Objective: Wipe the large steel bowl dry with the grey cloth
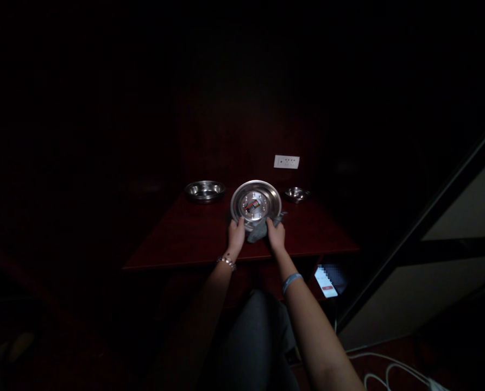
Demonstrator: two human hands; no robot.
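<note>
Above the table, a shiny metal bowl [271, 201] is tilted so that its inside faces me, with a printed label on its bottom. My left hand [237, 234] grips the bowl's near left rim, thumb on the inner side. At the near right, my right hand [276, 235] is closed on a grey cloth [258, 231], which lies against the bowl's near rim. Whether the right fingers also grip the rim beneath the cloth is hidden.
On the dark red table [177, 239], a wide metal bowl or stack [205, 199] stands at the back left. A smaller metal bowl [296, 195] is at the back right. The wall carries a white socket plate [287, 162]. A lit phone [326, 282] sits below the table's right edge, and white cables [392, 361] lie lower right.
</note>
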